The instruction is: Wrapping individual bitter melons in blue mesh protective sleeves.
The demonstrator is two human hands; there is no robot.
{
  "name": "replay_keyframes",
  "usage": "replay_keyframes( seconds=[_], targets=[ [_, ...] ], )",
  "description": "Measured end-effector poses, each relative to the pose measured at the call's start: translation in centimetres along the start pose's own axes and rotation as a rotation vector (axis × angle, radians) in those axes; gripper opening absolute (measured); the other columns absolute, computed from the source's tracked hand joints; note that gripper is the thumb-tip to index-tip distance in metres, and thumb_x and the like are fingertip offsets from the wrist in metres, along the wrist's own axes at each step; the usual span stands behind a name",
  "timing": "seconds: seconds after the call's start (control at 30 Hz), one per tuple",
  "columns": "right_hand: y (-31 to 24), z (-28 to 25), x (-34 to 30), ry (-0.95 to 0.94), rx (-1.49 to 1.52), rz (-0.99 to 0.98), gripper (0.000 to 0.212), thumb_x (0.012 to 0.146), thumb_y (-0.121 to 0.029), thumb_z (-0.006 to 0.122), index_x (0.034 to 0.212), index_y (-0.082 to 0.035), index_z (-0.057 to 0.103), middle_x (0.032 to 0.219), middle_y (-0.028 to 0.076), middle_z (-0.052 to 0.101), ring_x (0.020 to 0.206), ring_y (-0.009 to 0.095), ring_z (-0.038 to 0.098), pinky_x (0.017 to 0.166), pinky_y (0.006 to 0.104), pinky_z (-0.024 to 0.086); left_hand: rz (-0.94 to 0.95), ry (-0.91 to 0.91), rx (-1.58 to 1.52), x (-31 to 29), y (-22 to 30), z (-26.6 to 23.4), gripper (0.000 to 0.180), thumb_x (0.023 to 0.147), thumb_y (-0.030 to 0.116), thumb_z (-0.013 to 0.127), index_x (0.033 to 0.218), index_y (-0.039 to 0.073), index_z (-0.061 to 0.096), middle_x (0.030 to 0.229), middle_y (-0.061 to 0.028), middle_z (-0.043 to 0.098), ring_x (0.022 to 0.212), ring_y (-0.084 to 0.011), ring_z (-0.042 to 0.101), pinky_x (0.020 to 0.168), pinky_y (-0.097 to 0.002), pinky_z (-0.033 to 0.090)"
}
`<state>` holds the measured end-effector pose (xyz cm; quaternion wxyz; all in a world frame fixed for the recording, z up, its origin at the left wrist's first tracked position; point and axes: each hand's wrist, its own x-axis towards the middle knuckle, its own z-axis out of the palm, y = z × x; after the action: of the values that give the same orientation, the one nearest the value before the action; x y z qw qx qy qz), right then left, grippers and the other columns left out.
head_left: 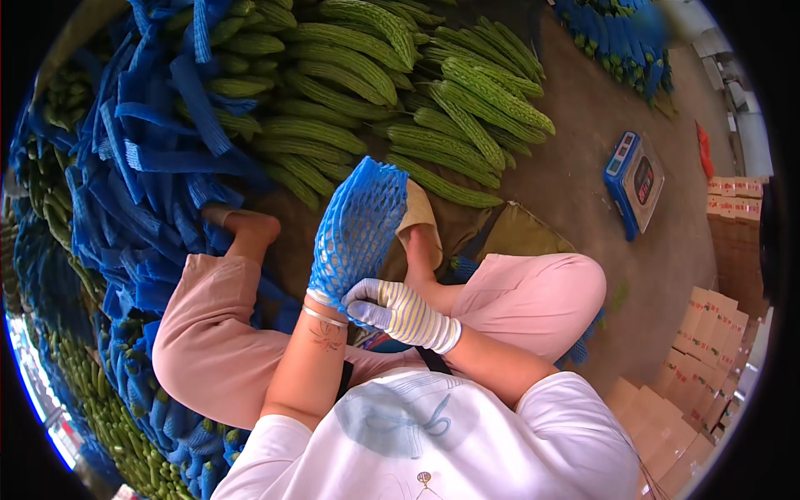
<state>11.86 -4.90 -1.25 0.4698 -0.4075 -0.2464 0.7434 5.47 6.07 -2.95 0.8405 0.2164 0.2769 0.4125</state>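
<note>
A blue foam net sleeve is pulled over my left hand down to the wrist. Pale glove shows through its mesh, but the fingers are hidden, so I cannot tell how they are held. My right hand, in a white glove with yellow stripes, is closed on the sleeve's lower edge beside my left wrist. Just beyond lie rows of long green bitter gourds, bare and ridged. To the left is a large heap of flat blue net sleeves.
A blue-framed weighing scale stands on the floor at the right. Cardboard boxes are stacked on the far right. Netted gourds lie at the back right. More green gourds are piled at the lower left. My bent legs flank my hands.
</note>
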Motion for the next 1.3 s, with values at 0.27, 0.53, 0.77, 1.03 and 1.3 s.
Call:
replay_keyframes(
  seconds=[0.27, 0.53, 0.77, 1.03, 1.3],
  targets=[
    [-2.4, 0.3, 1.2, -0.227, -0.045, 0.229, 0.02, 0.09, -0.02, 0.06, 0.095, -0.001, 0.06, 0.083, 0.001, 0.061, 0.081, 0.008, 0.054, 0.077, 0.0246, 0.044, 0.131, -0.137, 0.964, 0.5, 2.1, -2.2, 0.052, 0.088, 0.008, 0.053, 0.135, -0.004, 0.035, 0.132, -0.0218, 0.045, 0.124, -0.0334, 0.044, 0.104, -0.0387, 0.035],
    [-7.4, -10.0, 6.4, 0.296, -0.221, 0.108, 0.017, 0.087, -0.015, 0.06, 0.097, -0.001, 0.063, 0.083, 0.004, 0.063, 0.08, 0.009, 0.057, 0.069, 0.0224, 0.047, 0.181, -0.041, 1.077, 0.3, 1.5, -3.4, 0.053, 0.087, 0.009, 0.056, 0.134, -0.004, 0.037, 0.131, -0.0215, 0.047, 0.122, -0.0339, 0.045, 0.103, -0.039, 0.036],
    [-6.2, -28.9, 10.0, 1.075, -1.733, 0.335, 0.051, 0.078, -0.024, 0.062, 0.125, -0.005, 0.05, 0.132, 0.018, 0.045, 0.118, 0.034, 0.048, 0.096, 0.0418, 0.042, 0.244, -0.022, 1.194, 1.3, -1.8, -0.8, 0.054, 0.085, 0.01, 0.058, 0.133, -0.003, 0.038, 0.13, -0.0212, 0.048, 0.121, -0.0343, 0.046, 0.102, -0.0393, 0.037],
    [-6.8, -23.8, 7.9, 0.582, -0.044, 0.304, 0.038, 0.074, -0.026, 0.071, 0.103, -0.003, 0.06, 0.093, 0.008, 0.064, 0.087, 0.023, 0.061, 0.083, 0.0423, 0.05, 0.303, -0.016, 1.345, -0.2, -4.1, 1.7, 0.055, 0.083, 0.012, 0.06, 0.132, -0.003, 0.04, 0.129, -0.0209, 0.049, 0.12, -0.0349, 0.048, 0.101, -0.0396, 0.038],
    [-1.5, -7.7, 1.7, 0.473, 0.528, 0.12, 0.044, 0.083, -0.04, 0.066, 0.107, -0.003, 0.06, 0.097, 0.005, 0.063, 0.09, 0.013, 0.058, 0.081, 0.0277, 0.048, 0.069, -0.368, 1.526, 0.0, -2.9, -1.6, 0.045, 0.093, 0.018, 0.054, 0.132, 0.0, 0.041, 0.13, -0.0174, 0.048, 0.122, -0.0298, 0.045, 0.106, -0.0365, 0.034]
  ],
)
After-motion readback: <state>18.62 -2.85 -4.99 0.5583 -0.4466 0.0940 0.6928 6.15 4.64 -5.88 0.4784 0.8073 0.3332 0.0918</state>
